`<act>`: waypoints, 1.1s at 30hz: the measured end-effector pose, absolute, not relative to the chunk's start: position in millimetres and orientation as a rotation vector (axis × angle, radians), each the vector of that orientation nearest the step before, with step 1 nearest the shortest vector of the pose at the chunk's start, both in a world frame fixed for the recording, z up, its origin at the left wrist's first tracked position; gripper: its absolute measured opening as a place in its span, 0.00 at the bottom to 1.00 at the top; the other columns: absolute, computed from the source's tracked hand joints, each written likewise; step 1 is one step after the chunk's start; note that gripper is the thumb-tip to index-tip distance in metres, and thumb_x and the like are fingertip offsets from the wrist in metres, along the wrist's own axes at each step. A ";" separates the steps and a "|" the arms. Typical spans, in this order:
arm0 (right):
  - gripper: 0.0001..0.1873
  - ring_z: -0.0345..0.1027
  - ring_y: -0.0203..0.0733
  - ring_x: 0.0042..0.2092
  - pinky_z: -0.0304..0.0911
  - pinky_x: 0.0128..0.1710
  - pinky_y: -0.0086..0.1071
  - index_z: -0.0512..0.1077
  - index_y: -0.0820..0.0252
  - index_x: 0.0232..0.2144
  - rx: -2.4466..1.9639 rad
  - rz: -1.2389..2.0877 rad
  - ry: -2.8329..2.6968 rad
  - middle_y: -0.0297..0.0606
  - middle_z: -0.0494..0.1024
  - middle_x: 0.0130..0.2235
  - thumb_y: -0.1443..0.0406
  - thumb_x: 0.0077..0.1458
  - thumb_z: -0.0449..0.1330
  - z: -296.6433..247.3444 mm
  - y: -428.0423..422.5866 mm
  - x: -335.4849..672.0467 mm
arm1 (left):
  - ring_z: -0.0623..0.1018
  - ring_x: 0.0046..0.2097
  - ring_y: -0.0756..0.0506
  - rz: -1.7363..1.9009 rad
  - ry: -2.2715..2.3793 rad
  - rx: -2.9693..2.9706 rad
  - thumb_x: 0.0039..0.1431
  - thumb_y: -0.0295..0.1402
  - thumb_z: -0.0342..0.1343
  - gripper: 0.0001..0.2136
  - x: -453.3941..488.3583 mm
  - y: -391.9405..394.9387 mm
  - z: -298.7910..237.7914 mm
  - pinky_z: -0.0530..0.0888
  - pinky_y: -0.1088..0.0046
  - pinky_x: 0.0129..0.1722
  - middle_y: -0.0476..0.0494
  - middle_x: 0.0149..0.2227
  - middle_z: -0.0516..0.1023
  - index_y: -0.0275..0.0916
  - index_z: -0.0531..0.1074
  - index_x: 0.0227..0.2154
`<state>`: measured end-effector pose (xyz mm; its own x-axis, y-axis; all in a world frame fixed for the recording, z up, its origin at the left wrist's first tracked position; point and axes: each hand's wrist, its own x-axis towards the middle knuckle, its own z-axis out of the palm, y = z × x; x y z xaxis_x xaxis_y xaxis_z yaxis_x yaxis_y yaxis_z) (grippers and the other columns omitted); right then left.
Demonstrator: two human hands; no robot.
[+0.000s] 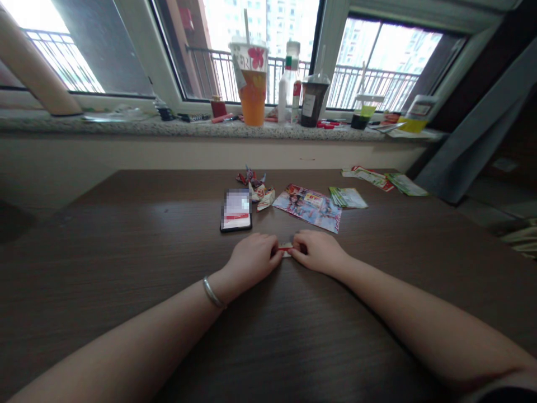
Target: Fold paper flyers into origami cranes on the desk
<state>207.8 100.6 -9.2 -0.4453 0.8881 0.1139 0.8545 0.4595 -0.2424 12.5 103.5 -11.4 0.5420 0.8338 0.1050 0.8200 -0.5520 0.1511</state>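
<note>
A small folded piece of printed paper [286,248] lies on the dark wooden table [126,268], pinched between both hands. My left hand [251,260], with a silver bracelet on its wrist, has its fingers curled and presses the paper's left end. Closed on the right end is my right hand [316,251]. Most of the paper is hidden by the fingers. Just beyond my left hand lies a phone [236,211] with its screen lit.
Several folded paper figures [257,188] sit behind the phone. A colourful printed sheet [308,206] and stacks of paper strips [347,197] lie to the right. Drink cups [252,84] and bottles line the stone windowsill [188,129].
</note>
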 end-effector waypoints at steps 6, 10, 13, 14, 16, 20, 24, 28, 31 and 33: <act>0.13 0.64 0.37 0.32 0.48 0.30 0.30 0.68 0.58 0.25 -1.501 0.210 -2.523 0.35 0.75 0.30 0.57 0.58 0.54 -9.9 101.6 208.3 | 0.74 0.37 0.44 0.263 1.429 2.695 0.64 0.40 0.47 0.12 9.1 103.4 -13.6 0.67 0.69 0.35 0.43 0.34 0.76 0.38 0.70 0.32; 0.14 0.64 0.37 0.32 0.47 0.30 0.29 0.68 0.58 0.25 -1.512 0.215 -2.521 0.35 0.75 0.30 0.57 0.58 0.55 -9.6 101.7 208.0 | 0.74 0.36 0.45 0.284 1.417 2.720 0.65 0.36 0.46 0.09 7.8 103.8 -14.5 0.68 0.70 0.34 0.43 0.35 0.76 0.38 0.69 0.35; 0.13 0.64 0.37 0.32 0.47 0.30 0.29 0.68 0.58 0.25 -1.514 0.223 -2.529 0.35 0.75 0.30 0.57 0.58 0.55 -9.1 101.6 208.1 | 0.74 0.36 0.45 0.298 1.393 2.744 0.64 0.34 0.48 0.07 7.6 103.4 -14.6 0.68 0.71 0.33 0.44 0.34 0.76 0.38 0.69 0.36; 0.14 0.64 0.37 0.32 0.47 0.30 0.29 0.68 0.58 0.25 -1.513 0.224 -2.529 0.35 0.75 0.30 0.57 0.58 0.55 -9.1 101.5 208.4 | 0.74 0.36 0.45 0.318 1.367 2.763 0.63 0.33 0.49 0.06 7.2 103.2 -14.6 0.68 0.72 0.33 0.44 0.34 0.76 0.38 0.69 0.36; 0.14 0.64 0.37 0.32 0.47 0.30 0.29 0.68 0.58 0.25 -1.508 0.225 -2.526 0.35 0.75 0.30 0.57 0.58 0.55 -9.5 101.3 209.1 | 0.73 0.36 0.46 0.369 1.273 2.847 0.64 0.32 0.48 0.07 5.9 102.9 -14.3 0.68 0.73 0.33 0.44 0.34 0.75 0.38 0.71 0.36; 0.13 0.63 0.36 0.31 0.48 0.30 0.29 0.68 0.59 0.25 -1.479 0.231 -2.517 0.34 0.74 0.29 0.58 0.58 0.55 -11.4 101.4 211.6 | 0.73 0.38 0.46 0.372 0.991 3.109 0.65 0.29 0.48 0.09 2.2 101.0 -12.1 0.69 0.71 0.36 0.43 0.37 0.75 0.39 0.74 0.38; 0.12 0.63 0.36 0.31 0.48 0.29 0.29 0.68 0.59 0.25 -1.431 0.254 -2.502 0.34 0.74 0.29 0.59 0.57 0.57 -13.8 103.4 214.5 | 0.74 0.39 0.43 0.229 0.925 3.216 0.64 0.28 0.50 0.09 1.0 92.1 -7.5 0.70 0.67 0.36 0.42 0.38 0.76 0.38 0.74 0.40; 0.13 0.62 0.35 0.31 0.49 0.30 0.28 0.68 0.60 0.25 -1.377 0.300 -2.506 0.33 0.73 0.29 0.58 0.58 0.57 -15.4 106.2 218.1 | 0.75 0.39 0.42 0.155 1.036 3.207 0.62 0.27 0.51 0.11 5.0 79.4 -4.3 0.72 0.65 0.35 0.37 0.43 0.76 0.35 0.73 0.45; 0.08 0.64 0.35 0.33 0.53 0.31 0.27 0.71 0.59 0.32 -1.278 0.315 -2.492 0.34 0.73 0.32 0.60 0.58 0.58 -15.9 105.4 221.3 | 0.75 0.41 0.41 0.116 1.091 3.158 0.62 0.26 0.50 0.12 8.4 75.6 -4.6 0.73 0.65 0.35 0.36 0.44 0.76 0.33 0.73 0.47; 0.08 0.66 0.35 0.36 0.56 0.34 0.27 0.72 0.58 0.37 -1.166 0.275 -2.525 0.36 0.74 0.36 0.62 0.60 0.56 -16.0 103.0 223.2 | 0.75 0.42 0.41 0.125 1.082 3.127 0.62 0.25 0.49 0.13 9.0 76.4 -5.6 0.74 0.65 0.38 0.36 0.45 0.76 0.33 0.72 0.48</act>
<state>223.2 103.0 -16.0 -0.6028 0.7647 0.2277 0.6977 0.6436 -0.3146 9.0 76.4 -5.6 0.7851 0.6064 0.1260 0.6191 -0.7735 -0.1355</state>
